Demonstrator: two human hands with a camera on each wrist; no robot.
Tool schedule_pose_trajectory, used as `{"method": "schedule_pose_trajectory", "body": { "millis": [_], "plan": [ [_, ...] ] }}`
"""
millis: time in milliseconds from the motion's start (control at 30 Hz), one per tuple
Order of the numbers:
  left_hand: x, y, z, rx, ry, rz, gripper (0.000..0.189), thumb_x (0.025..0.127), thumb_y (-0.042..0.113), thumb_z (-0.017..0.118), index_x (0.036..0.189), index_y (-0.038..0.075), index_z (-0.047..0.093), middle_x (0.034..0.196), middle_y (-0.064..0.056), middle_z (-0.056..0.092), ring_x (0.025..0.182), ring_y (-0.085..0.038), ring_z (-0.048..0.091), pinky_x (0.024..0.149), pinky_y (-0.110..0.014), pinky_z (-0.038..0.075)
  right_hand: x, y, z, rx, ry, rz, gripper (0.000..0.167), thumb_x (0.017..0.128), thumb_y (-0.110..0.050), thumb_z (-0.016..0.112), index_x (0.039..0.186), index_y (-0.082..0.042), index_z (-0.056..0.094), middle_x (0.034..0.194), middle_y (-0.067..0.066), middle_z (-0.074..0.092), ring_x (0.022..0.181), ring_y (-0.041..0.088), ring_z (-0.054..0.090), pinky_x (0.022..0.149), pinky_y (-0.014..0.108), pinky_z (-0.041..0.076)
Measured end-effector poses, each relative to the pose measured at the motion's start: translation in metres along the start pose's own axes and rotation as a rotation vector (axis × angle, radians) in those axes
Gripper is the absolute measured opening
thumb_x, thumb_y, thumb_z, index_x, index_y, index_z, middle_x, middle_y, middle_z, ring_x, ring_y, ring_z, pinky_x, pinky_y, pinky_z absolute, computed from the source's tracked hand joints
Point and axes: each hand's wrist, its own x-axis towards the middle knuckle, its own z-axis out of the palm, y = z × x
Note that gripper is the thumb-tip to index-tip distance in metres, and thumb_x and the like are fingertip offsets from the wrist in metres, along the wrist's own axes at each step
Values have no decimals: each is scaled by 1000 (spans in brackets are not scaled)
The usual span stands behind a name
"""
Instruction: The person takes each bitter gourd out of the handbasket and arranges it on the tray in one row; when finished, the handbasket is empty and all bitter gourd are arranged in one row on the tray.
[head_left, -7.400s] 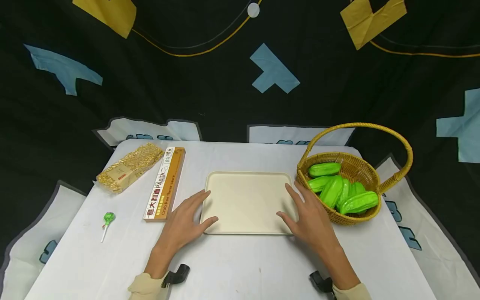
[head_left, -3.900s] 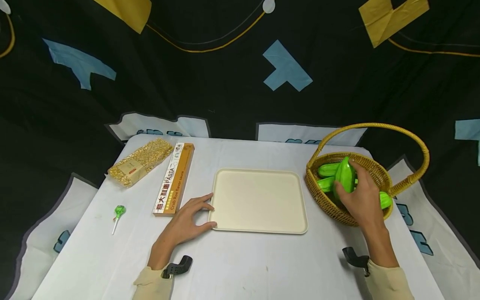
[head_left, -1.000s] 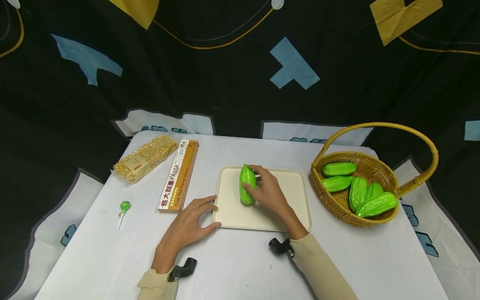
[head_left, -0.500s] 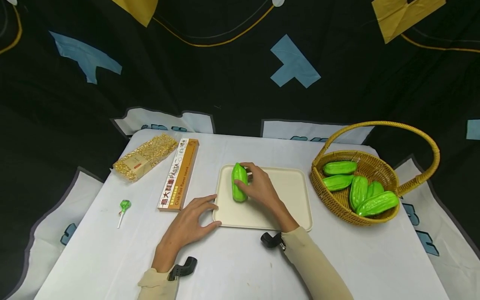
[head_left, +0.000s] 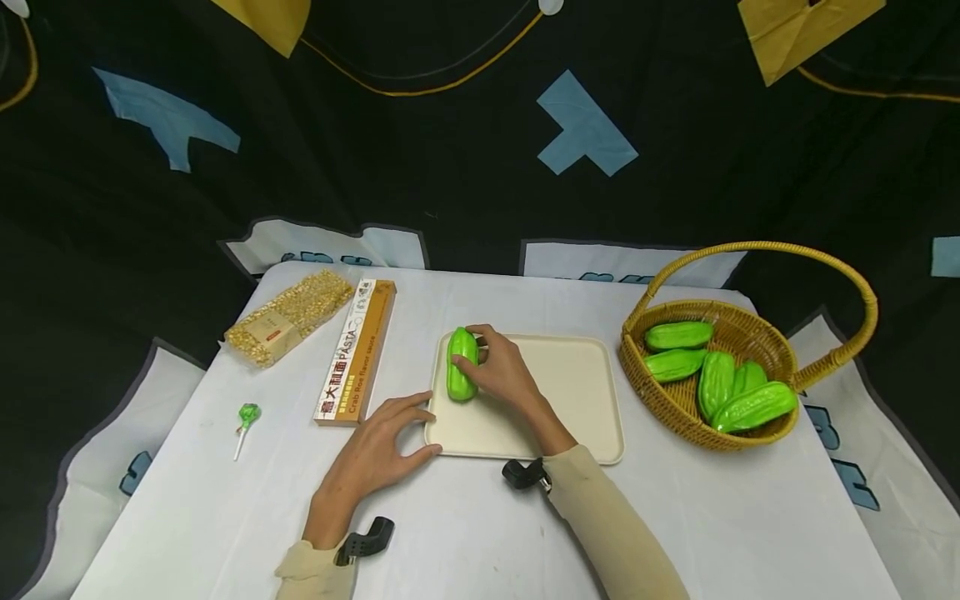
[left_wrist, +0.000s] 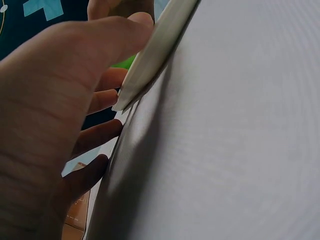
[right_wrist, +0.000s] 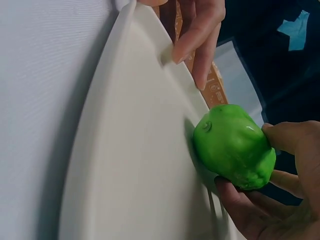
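My right hand (head_left: 501,371) grips a plump, ridged green cucumber (head_left: 461,367) near the left end of a cream rectangular tray (head_left: 562,400). The thumb lies on one side of it and the fingers on the other. In the right wrist view the cucumber (right_wrist: 232,147) is seen end-on, close over the tray's surface. At the tray's left front corner, my left hand (head_left: 375,446) rests its relaxed fingers and thumb against the rim. The left wrist view has that thumb on the tray's edge (left_wrist: 155,55), with the fingers spread beside it.
On the right stands a wicker basket (head_left: 663,412) with a tall handle, holding several more green cucumbers (head_left: 716,383). A pasta box (head_left: 356,354), a bag of yellow kernels (head_left: 300,308) and a green lollipop (head_left: 249,414) lie to the left. A dark curtain hangs behind the table.
My right hand took a cucumber from the basket, brought it over the tray and has moved it left toward the tray's left side. My left hand has stayed at the tray's edge.
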Motion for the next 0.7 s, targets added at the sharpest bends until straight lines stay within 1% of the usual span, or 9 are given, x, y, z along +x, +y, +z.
{"method": "schedule_pose_trajectory", "body": {
  "millis": [100,233,433,700],
  "plan": [
    [-1,0,0,-1,10,13,43,86,40,91,120,16,78,154,-2,62,138,-27,61,118,-44,49,2,0,2,2,-5,7,59,100,-27,79,150,-5,57,131,21,70,112,30,76,88,37,65],
    [-1,-1,1,-5,19,24,43,86,39,92,120,16,78,153,-3,63,138,-28,61,118,-44,49,5,-2,5,9,0,18,60,101,-30,78,150,-3,56,131,23,71,111,32,76,91,41,65],
    [-1,-1,2,-8,9,15,43,86,40,91,120,17,78,154,-2,62,138,-27,60,118,-44,49,8,-4,10,9,10,45,60,101,-31,76,149,-1,57,129,22,72,109,32,76,91,42,64],
    [-1,-1,1,-6,5,0,44,86,40,92,121,16,78,155,-1,62,139,-27,60,118,-44,49,9,-7,16,-18,13,42,61,102,-35,74,150,-1,56,129,21,73,106,31,76,90,43,63]
  ]
}}
